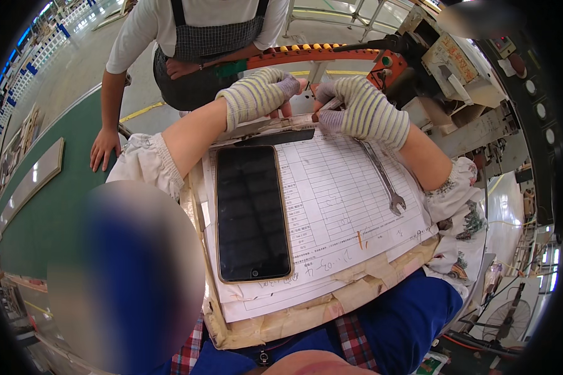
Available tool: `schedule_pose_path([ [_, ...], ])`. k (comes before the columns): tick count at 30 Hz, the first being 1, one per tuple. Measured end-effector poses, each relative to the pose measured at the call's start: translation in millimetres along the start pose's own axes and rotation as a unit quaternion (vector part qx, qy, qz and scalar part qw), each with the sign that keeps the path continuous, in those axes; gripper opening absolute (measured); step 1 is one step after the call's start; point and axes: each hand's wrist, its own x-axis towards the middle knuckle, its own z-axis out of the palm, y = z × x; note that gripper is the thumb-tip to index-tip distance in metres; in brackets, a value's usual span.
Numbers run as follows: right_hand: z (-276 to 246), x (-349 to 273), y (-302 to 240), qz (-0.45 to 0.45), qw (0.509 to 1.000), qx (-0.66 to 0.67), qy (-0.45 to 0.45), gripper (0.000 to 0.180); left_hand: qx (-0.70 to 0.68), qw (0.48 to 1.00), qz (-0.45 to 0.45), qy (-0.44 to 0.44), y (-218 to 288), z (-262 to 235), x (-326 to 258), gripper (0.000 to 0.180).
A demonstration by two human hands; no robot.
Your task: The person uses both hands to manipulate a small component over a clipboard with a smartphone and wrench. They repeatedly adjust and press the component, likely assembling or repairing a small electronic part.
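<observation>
My left hand [261, 95], in a striped knit glove with bare fingertips, hovers at the far edge of a tape-edged board [231, 334]. Its fingers bend loosely apart, with nothing visible between them. My right hand [368, 109], gloved alike, is closed at the same edge; a small greyish thing shows at its fingers, too hidden to name. Printed form sheets [331, 187] with handwriting cover the board. On their left side lies a black-screened phone [252, 212] in a gold-edged case. A metal open-end wrench [385, 175] rests on the right side, its upper end near my right hand.
A person in a checked apron [219, 47] stands across from me, one hand on a green table [62, 187] at left. That table bears a pale flat strip [34, 181]. Behind my hands runs an orange roller rail [294, 53]; machinery [450, 62] stands at right.
</observation>
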Motion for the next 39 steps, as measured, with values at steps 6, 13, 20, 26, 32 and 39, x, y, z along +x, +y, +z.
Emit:
schedule_pose_path([
  [6, -5, 1, -3, 0.043, 0.999, 0.0, -0.018, 0.013, 0.009, 1.0, 0.014, -0.004, -7, 4, 5, 0.048],
  [13, 1, 1, -10, 0.055, 0.992, 0.109, -0.032, 0.015, 0.008, 0.999, 0.031, -0.02, -22, 7, 13, 0.048],
  [20, 4, 1, 0, 0.032, 0.994, 0.086, -0.054, 0.015, 0.015, 1.0, 0.019, -0.008, -11, 4, 7, 0.05],
  [26, -3, -1, -5, 0.053, 0.997, 0.042, -0.032, 0.015, 0.008, 1.0, 0.011, -0.021, -6, 1, 3, 0.05],
  [32, -1, 2, 3, 0.032, 0.997, 0.072, -0.023, 0.017, 0.016, 1.0, 0.009, -0.02, -1, 2, 4, 0.049],
  [39, 9, 3, -1, 0.006, 0.997, 0.078, 0.015, 0.02, 0.028, 0.999, 0.006, -0.025, -2, 1, 2, 0.046],
])
